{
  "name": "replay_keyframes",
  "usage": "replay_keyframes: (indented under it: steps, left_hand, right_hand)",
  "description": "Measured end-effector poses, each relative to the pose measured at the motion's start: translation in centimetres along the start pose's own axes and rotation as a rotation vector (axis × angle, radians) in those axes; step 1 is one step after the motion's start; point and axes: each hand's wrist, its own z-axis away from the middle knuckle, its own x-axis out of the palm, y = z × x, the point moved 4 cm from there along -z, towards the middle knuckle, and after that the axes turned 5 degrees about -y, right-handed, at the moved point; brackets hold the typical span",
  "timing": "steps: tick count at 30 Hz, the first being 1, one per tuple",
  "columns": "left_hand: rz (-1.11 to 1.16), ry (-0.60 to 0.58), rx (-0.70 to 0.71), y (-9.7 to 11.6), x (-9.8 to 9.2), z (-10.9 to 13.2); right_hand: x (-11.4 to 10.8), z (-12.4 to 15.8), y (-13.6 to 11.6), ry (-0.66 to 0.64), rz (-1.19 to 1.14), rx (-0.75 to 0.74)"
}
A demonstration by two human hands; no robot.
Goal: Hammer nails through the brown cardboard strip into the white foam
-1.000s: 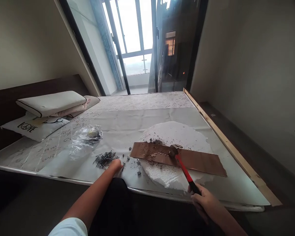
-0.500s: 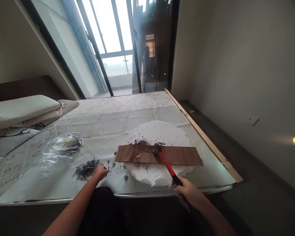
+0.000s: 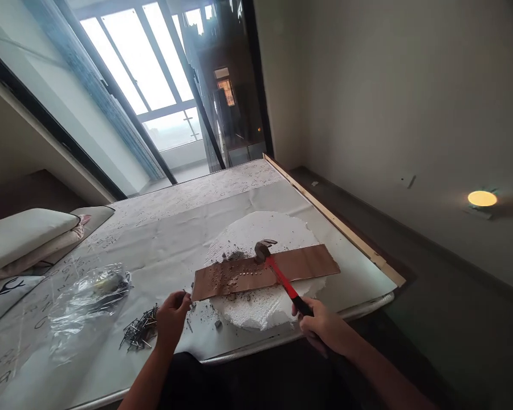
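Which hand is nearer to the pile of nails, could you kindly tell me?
Left. The left hand is close beside the pile of nails, while the right hand is much farther toward the right, gripping the hammer.

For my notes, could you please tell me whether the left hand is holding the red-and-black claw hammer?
No, the right hand grips the red-and-black claw hammer by its black handle end.

Your hammer [image 3: 282,278]: red-and-black handle, dark grey head. Before you: brown strip [image 3: 301,263]; white foam disc [image 3: 265,229]; dark grey nails [image 3: 140,329]; pale grey sheet [image 3: 173,245]; off-white mattress [image 3: 220,181], dark lettered pattern; white pillow [image 3: 28,232], dark piping; blue curtain [image 3: 94,86]; light tan lath [image 3: 338,221]; glowing yellow lamp [image 3: 482,199].
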Motion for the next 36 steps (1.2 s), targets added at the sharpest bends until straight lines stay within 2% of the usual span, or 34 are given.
replay_keyframes:
  steps: [2,6,8,10,13,16,22,29,33,36]
  left_hand:
    - [0.102,-0.091,0.088,3.8,2.8,0.8]
    - [0.241,-0.283,0.215,10.7,9.5,1.6]
    - [0.228,-0.271,0.277,12.8,12.0,1.5]
    - [0.197,-0.242,0.318,13.9,13.6,1.3]
    - [0.169,-0.237,0.318,13.9,15.0,1.2]
    - [0.152,-0.255,0.319,13.4,15.5,1.2]
    - [0.131,-0.264,0.383,13.0,15.8,1.2]
    - [0.097,-0.238,0.394,12.9,16.4,1.6]
    - [0.078,-0.233,0.372,12.7,16.5,1.7]
    - [0.129,-0.238,0.368,12.5,16.6,1.8]
  right_hand:
    - [-0.2,0.1,-0.5,0.016,-0.015,-0.042]
    - [-0.7,0.1,-0.9,0.062,-0.026,-0.048]
    - [-1.0,0.2,-0.7,0.071,0.000,-0.036]
    - [-1.4,0.3,-0.4,0.071,0.028,-0.029]
    - [-1.9,0.5,-0.1,0.075,0.031,-0.024]
    - [-2.1,0.6,0.0,0.069,0.004,-0.025]
    - [-1.6,1.1,-0.8,0.036,0.010,-0.039]
    - [-0.2,2.0,-1.4,0.026,0.177,0.026]
    - [0.3,2.8,-1.5,0.051,0.224,0.104]
    - [0.5,3.7,-1.5,0.087,0.169,0.094]
